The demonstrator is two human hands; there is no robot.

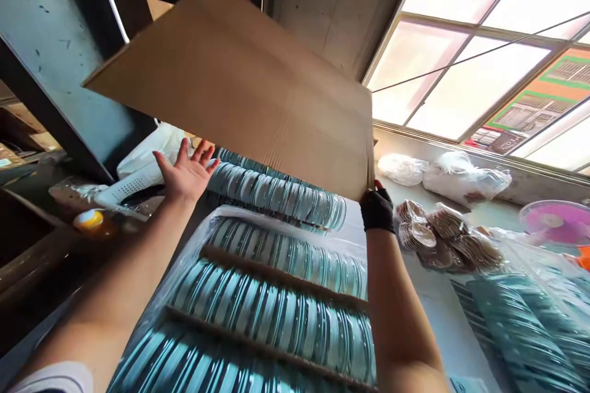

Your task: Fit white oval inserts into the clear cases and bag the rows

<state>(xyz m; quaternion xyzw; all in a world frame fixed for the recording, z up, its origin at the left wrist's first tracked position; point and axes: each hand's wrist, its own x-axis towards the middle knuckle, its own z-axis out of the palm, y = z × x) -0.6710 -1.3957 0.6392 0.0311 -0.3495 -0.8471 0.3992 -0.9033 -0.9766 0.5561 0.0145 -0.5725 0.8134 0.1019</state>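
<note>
A large flat cardboard sheet is tilted up in the air above rows of round glass discs. My right hand, in a black fingerless glove, grips the sheet's lower right corner. Bare and with its fingers spread, my left hand is raised just under the sheet's lower left edge; whether its fingertips touch the cardboard I cannot tell. Below both arms, a box lined with clear plastic holds glass discs standing on edge in rows, with brown dividers between them. Another row of discs lies behind the box.
Bundles of brown slatted pieces sit right of my right arm. Beyond them are plastic bags on the window ledge, a pink fan and more wrapped glass discs. At left stand a yellow bottle and a white perforated basket.
</note>
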